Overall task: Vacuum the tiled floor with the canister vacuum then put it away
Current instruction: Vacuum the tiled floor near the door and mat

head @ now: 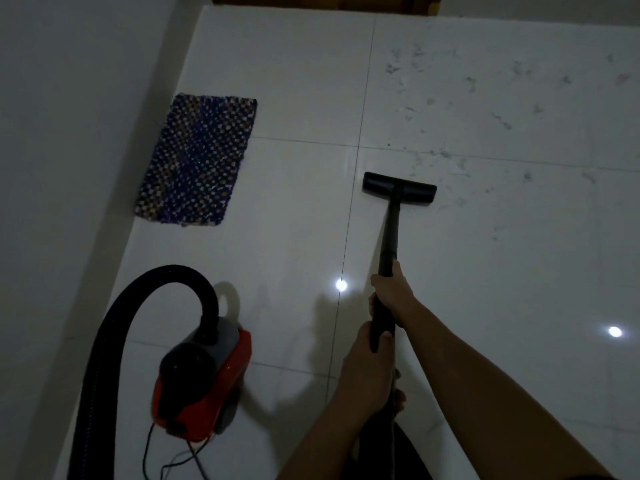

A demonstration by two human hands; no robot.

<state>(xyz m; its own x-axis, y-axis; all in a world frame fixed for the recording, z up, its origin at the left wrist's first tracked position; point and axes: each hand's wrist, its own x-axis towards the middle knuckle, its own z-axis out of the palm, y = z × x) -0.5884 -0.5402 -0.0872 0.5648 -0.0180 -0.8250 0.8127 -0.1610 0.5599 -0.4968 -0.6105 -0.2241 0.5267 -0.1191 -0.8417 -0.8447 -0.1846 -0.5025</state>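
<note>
A red and black canister vacuum [204,379] sits on the white tiled floor [277,237] at lower left, its black ribbed hose [138,296] arching up and down the left side. Both hands grip the black wand [389,237]. My right hand [393,296] is higher on the wand, my left hand [367,362] just below it. The flat black floor head [399,188] rests on the tiles ahead of me. Grey dust and scraps [485,116] lie scattered on the tiles to the right of and beyond the head.
A blue patterned woven mat [197,161] lies on the floor by the left wall [69,133]. A thin power cord [173,459] trails from the canister's rear. A dark wooden door frame [325,1] crosses the top edge. Two ceiling-light reflections shine on the tiles.
</note>
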